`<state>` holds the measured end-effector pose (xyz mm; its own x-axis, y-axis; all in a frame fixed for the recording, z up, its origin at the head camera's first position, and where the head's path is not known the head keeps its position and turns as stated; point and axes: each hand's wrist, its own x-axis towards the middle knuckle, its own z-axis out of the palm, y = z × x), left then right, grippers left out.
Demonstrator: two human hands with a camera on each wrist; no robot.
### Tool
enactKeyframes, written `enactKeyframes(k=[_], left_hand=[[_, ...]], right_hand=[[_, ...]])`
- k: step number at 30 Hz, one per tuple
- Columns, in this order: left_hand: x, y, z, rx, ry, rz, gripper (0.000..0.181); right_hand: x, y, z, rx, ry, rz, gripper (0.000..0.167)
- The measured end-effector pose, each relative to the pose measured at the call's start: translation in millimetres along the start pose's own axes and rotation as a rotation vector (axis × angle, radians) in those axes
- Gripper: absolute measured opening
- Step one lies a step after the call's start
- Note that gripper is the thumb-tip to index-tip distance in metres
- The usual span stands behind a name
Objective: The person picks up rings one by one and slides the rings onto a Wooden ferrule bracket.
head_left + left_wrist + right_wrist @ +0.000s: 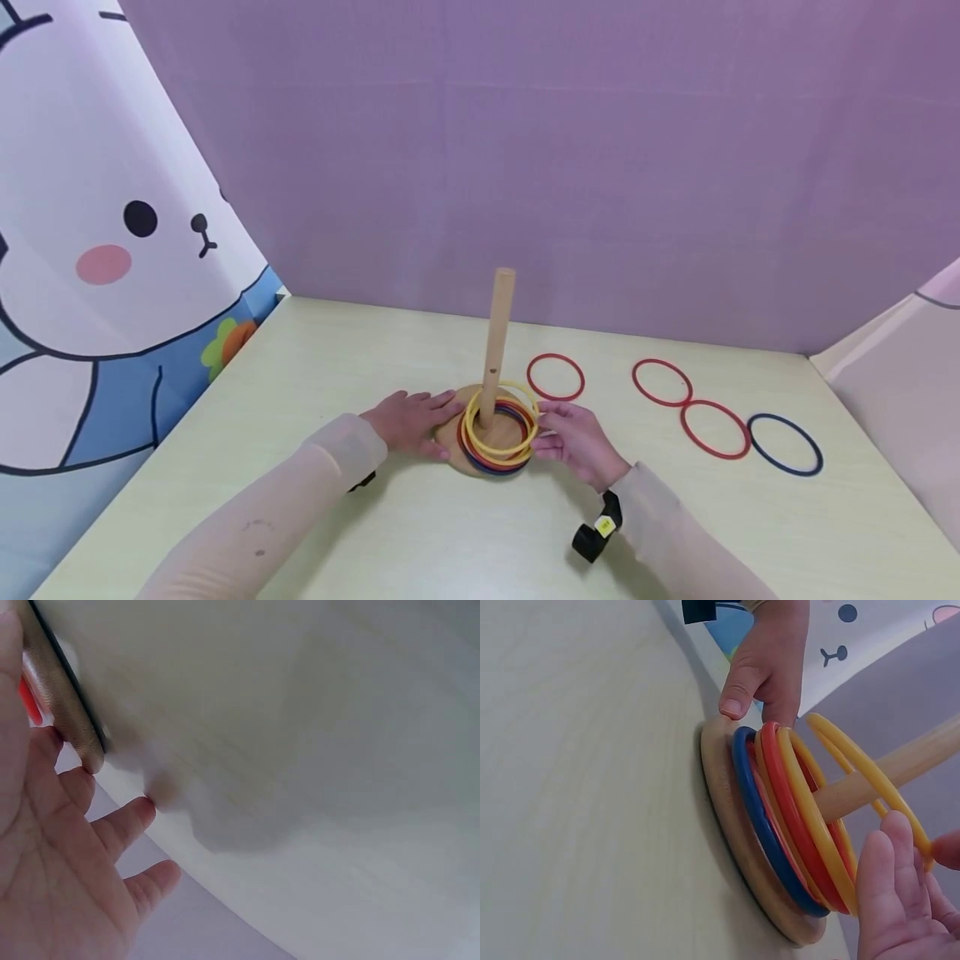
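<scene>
A wooden peg (pixel 498 333) stands on a round wooden base (pixel 447 437). Around its foot lie stacked rings, among them a blue ring (pixel 769 832), a red ring (pixel 799 819) and a yellow ring (pixel 823 834). Higher up, another yellow ring (pixel 845 741) encircles the peg, tilted, its right side pinched between thumb and fingers of my right hand (pixel 576 442). My left hand (pixel 412 423) touches the base's left edge with fingers extended and spread, as the left wrist view also shows. Stacked rings partly hide one another.
To the right on the pale table (pixel 360 350) lie a red ring (pixel 553 356) near the peg, two more red rings touching each other, and a blue ring (pixel 802 474) at the far right. A purple panel (pixel 525 167) rises behind the table.
</scene>
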<state>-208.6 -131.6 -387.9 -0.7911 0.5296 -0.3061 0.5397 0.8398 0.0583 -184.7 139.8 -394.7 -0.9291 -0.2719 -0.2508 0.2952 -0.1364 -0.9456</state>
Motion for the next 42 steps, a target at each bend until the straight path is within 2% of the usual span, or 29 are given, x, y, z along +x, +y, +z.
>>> enactKeyframes(k=[6,15,27,33,39,42], left_hand=[[1.1,-0.1,-0.1,0.011,-0.003,0.0,0.08],[3.0,0.5,-0.1,0.027,-0.018,-0.016,0.08],[0.0,-0.4,1.6,0.017,0.002,0.002,0.079],[1.7,-1.8,2.8,0.012,-0.005,-0.008,0.08],[1.3,-2.0,3.5,-0.004,-0.004,-0.006,0.08],[1.1,-1.3,3.4,-0.013,-0.008,-0.004,0.08]], right_hand=[[1.5,0.9,1.2,-0.016,0.009,0.005,0.03],[3.6,2.0,0.9,-0.099,0.115,0.005,0.035],[6.5,3.1,-11.0,-0.159,0.008,0.039,0.037],[11.6,-2.3,-17.1,-0.302,-0.027,0.057,0.036],[24.5,-9.7,-31.8,-0.326,0.057,0.038,0.04],[34.8,-13.1,-42.2,-0.387,0.122,0.031,0.045]])
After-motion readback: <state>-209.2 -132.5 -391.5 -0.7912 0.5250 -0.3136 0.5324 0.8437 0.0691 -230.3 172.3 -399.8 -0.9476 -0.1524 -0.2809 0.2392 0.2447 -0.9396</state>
